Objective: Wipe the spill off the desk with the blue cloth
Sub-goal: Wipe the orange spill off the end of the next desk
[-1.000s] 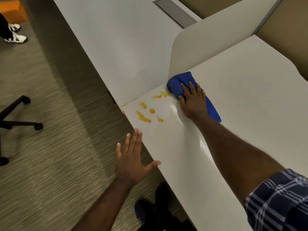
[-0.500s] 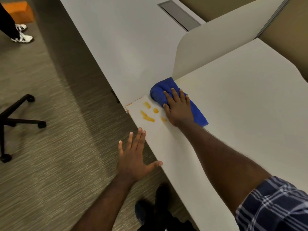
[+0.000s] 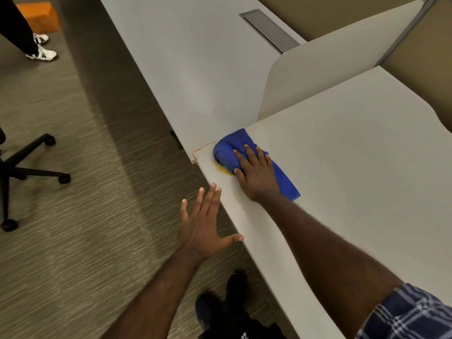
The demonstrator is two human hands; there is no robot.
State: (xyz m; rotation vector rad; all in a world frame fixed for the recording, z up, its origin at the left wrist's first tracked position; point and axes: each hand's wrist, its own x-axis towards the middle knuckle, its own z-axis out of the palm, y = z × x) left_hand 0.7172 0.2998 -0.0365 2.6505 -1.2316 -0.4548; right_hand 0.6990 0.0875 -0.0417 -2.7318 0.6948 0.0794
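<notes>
My right hand point(image 3: 256, 173) presses flat on the blue cloth point(image 3: 228, 150), bunched near the left corner of the white desk point(image 3: 354, 167). A yellow-orange smear of the spill point(image 3: 223, 170) shows at the cloth's near edge; the cloth hides whatever else is under it. A thin orange line marks the desk's corner edge point(image 3: 203, 148). My left hand point(image 3: 204, 228) hovers open, fingers spread, beside the desk's front edge, with the thumb tip at the rim. It holds nothing.
A white divider panel point(image 3: 330, 77) stands behind the cloth. A second white desk point(image 3: 195, 57) with a grey cable slot point(image 3: 269, 30) runs to the back. An office chair base point(image 3: 31, 167) is on the carpet at left. Another person's shoes point(image 3: 41, 53) and an orange box point(image 3: 39, 17) are far left.
My right hand has slid the cloth left toward the desk corner, over the yellow spots; only one smear still shows. My left hand has kept its place by the edge.
</notes>
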